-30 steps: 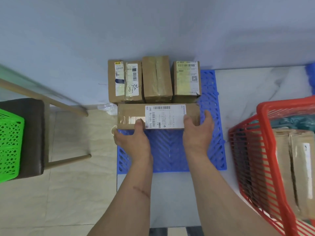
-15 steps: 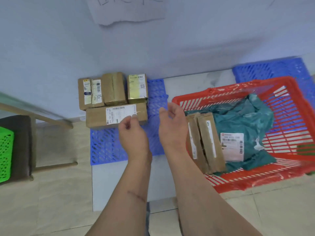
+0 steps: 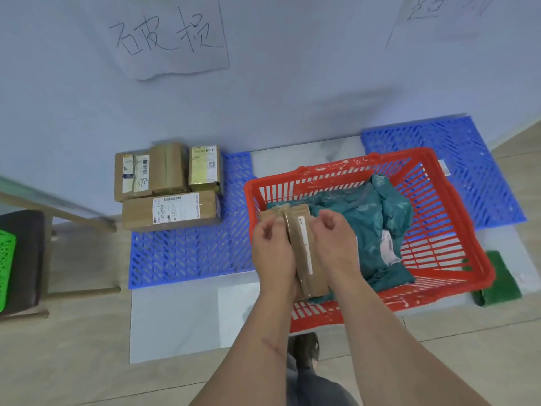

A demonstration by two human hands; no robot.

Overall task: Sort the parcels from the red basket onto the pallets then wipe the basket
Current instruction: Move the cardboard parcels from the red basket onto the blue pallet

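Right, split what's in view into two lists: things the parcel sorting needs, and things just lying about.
Job:
red plastic basket
brown cardboard parcels in it
teal plastic mailer bags
left blue slatted pallet
right blue pallet
green wiping cloth

Lying about:
green perforated crate
dark stool

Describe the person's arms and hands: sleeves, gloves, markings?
Both forearms are bare, with no sleeves in view. The left hand and the right hand wear no gloves, rings or watch. A thin, reddish, scratch-like line crosses the left forearm.
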